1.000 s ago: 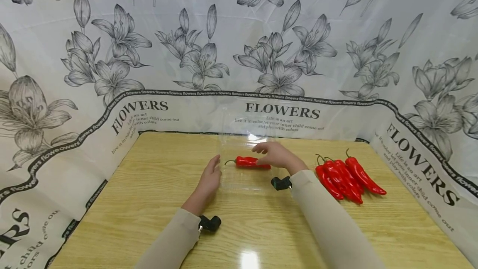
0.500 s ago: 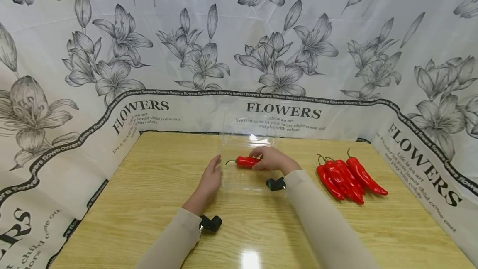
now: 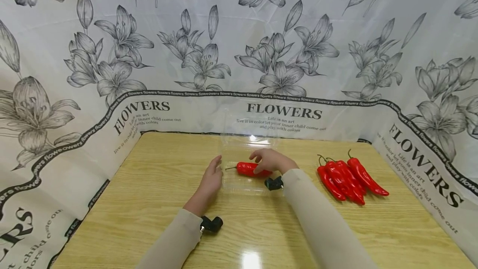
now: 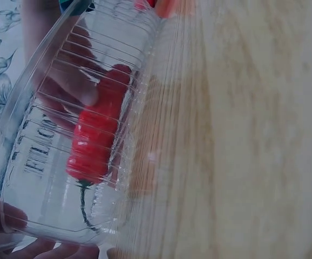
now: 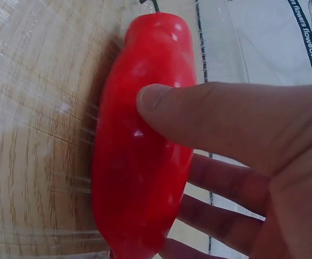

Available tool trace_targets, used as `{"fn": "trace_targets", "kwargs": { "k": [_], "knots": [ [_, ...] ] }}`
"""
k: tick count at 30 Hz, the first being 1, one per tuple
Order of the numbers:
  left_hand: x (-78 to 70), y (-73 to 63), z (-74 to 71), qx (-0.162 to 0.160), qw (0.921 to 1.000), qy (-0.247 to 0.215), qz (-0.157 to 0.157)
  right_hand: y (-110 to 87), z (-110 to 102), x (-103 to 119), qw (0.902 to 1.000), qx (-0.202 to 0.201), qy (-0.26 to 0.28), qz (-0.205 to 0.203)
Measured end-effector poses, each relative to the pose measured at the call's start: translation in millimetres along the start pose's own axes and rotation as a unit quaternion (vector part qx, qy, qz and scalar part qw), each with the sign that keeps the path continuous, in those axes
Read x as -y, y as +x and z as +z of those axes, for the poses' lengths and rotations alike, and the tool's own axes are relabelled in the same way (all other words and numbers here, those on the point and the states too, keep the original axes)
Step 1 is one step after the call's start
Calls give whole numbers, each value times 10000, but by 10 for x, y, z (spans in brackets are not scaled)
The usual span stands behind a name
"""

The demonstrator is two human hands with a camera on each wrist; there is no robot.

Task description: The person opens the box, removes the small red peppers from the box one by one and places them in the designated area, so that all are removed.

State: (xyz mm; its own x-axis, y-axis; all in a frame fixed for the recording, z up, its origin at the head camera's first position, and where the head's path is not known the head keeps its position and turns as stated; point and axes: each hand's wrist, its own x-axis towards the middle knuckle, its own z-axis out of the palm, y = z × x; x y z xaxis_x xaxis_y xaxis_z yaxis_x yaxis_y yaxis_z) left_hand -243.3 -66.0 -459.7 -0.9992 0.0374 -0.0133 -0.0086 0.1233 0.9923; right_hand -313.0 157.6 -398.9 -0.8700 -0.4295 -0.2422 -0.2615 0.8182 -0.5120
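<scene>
A red pepper (image 3: 244, 168) with a thin green stem lies inside a clear plastic clamshell box (image 3: 244, 188), stem pointing left. My right hand (image 3: 274, 160) reaches into the box from the right. In the right wrist view its thumb (image 5: 183, 110) rests on the pepper's upper face, while the other fingers extend behind it, partly hidden. My left hand (image 3: 211, 175) stands along the box's left side, fingers fairly straight. The left wrist view shows its fingertips (image 4: 64, 251) at the box's end, close to the stem.
Several more red peppers (image 3: 345, 177) lie in a group on the wooden table (image 3: 157, 177), right of the box. The box's raised lid (image 3: 250, 128) leans up behind it. Flower-printed cloth (image 3: 205, 111) encloses the table at the back and sides.
The pepper has shifted slightly towards the front of the box and turned, its stem now lying straighter. My right hand moved left, and its fingers lifted off the pepper's back side. The left hand stays put.
</scene>
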Motion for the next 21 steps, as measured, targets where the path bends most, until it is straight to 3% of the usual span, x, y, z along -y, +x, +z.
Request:
{"fn": "trace_targets", "kwargs": {
  "k": [9,21],
  "knots": [
    [-21,-30,23,-100,9999,81,115,31,33,46,9998,69,-172,72],
    [-32,-44,23,-151,9998,105,20,14,-16,60,9992,56,-393,-69]
  ]
}}
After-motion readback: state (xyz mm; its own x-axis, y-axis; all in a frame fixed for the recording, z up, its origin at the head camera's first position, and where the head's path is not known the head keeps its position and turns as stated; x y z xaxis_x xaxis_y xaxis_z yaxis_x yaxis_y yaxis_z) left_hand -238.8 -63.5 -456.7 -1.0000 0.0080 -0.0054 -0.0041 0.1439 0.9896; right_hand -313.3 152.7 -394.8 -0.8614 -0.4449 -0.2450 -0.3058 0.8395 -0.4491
